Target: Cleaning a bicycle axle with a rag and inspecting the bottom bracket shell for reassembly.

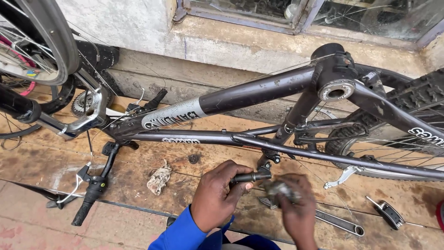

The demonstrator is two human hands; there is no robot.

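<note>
Right hand blurred; a greyish lump, rag or part, sits in its curled fingers, kind not clear. Rear tyre cut off at the right edge. Front wheel cut off at top left. A red object at the far right edge is barely in view. The window glass is dirty and what lies behind it is hard to make out.

Surface: worn, stained wooden boards, with reddish paving below at lower left. Behind runs a rough concrete wall with a ledge under the window.

A dark bike frame lies upside down across the boards, its open bottom bracket shell facing up. The handlebar grip rests at lower left. A crumpled rag lies on the boards under the frame. A spanner lies flat just right of the right hand, a silver brake lever near it, a brake pad further right.

Left hand, blue sleeve at the wrist: fingers wrapped shut around a short dark rod, which points right toward the frame's lower tubes. Right hand: closed loosely on the grey lump, just beside the rod's tip, whether touching cannot be told.
</note>
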